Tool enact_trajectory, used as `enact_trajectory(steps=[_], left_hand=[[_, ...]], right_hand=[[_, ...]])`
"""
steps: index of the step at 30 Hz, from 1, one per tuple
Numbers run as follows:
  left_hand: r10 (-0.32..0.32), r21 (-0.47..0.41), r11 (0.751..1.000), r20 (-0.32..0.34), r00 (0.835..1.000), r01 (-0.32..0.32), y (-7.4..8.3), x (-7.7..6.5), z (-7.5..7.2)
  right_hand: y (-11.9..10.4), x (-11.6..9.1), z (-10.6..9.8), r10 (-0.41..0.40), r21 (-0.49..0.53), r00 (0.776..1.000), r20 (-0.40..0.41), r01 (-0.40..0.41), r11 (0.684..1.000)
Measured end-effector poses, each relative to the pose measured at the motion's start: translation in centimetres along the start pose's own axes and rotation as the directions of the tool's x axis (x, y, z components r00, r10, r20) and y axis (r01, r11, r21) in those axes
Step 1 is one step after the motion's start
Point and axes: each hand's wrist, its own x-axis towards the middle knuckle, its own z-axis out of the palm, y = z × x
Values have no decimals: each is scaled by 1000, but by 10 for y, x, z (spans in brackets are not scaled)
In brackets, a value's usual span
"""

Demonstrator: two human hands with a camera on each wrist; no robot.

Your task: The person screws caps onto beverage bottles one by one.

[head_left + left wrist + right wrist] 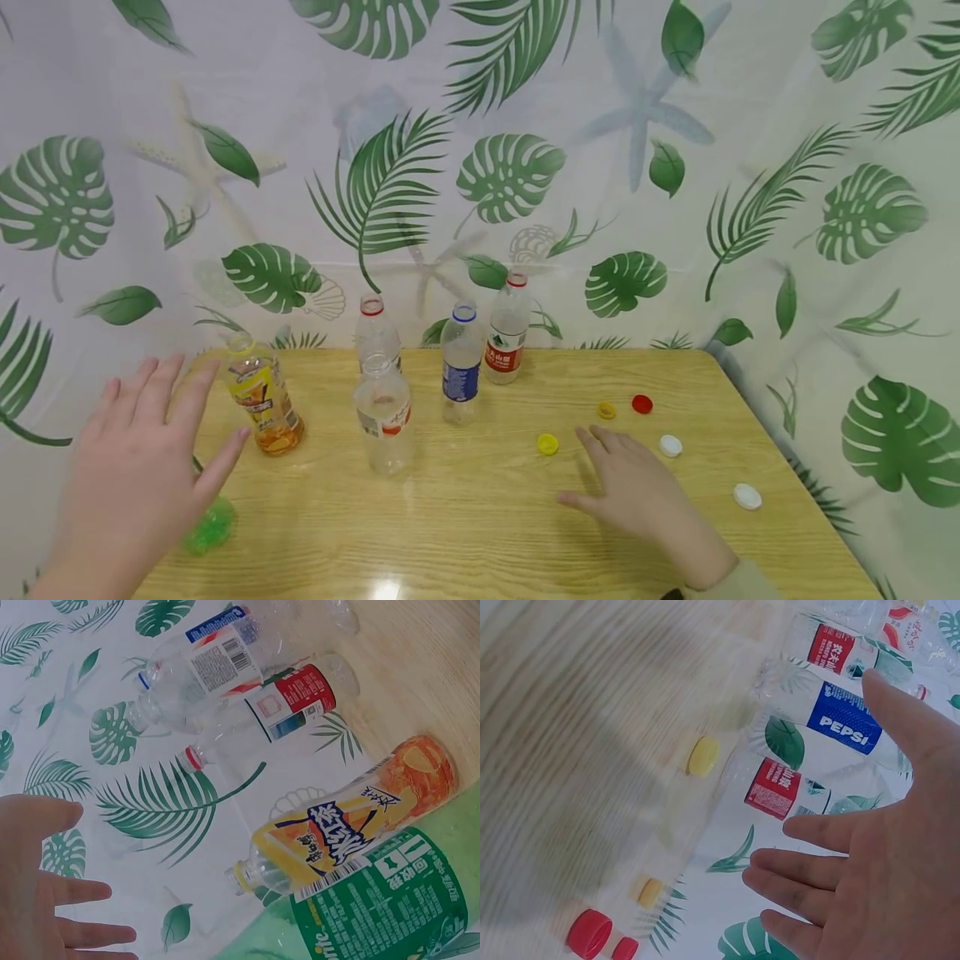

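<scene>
My left hand point(135, 467), fingers spread, hangs over the table's left side and holds nothing. It partly hides a green plastic bottle point(212, 529); the left wrist view shows that bottle's green label point(375, 900). Just beyond stands an iced tea bottle point(262, 400) with a yellow neck ring. My right hand point(637, 492) is spread over the right side, also holding nothing. Around it lie a yellow cap point(547, 444), an orange-yellow cap point(606, 410), a red cap point(642, 404) and two white caps, one nearer point(747, 497) and one farther point(671, 446).
Mid-table stand a clear bottle point(386, 425), a red-ringed bottle point(367, 333) behind it, a blue-labelled Pepsi bottle point(461, 375) and a red-labelled water bottle point(506, 342). A leaf-print cloth point(540, 242) hangs behind the wooden table point(465, 533).
</scene>
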Motion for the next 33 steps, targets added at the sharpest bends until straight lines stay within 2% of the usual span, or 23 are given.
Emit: enact_trajectory(steps=[6,11,14,18,21,26,29,33], left_hand=[[-35,18,999,-74,997,36,-12,3,-1],[-101,-7,995,-63,993,101,-24,1,-1],[-166,-28,986,-41,985,165,-31,-1,0],[-278,-37,960,22,960,279,-39,-5,4],[-339,-40,939,75,938,343,-42,-8,6],[-387,-85,913,132,913,399,-47,-12,10],[-398,-113,902,159,904,417,-50,-14,13],[-427,-111,880,241,871,462,-52,-13,15]], right_hand=[[4,6,1,-1,-13,1000,12,1,1000],[9,13,3,0,-15,1000,17,0,1000],[11,21,5,13,-3,1000,23,-13,1000],[11,34,8,34,9,999,38,-35,999],[8,42,11,52,11,997,57,-53,999],[6,49,14,66,-1,996,64,-66,998],[6,53,16,67,-11,996,55,-67,998],[7,59,20,65,-39,997,48,-63,997]])
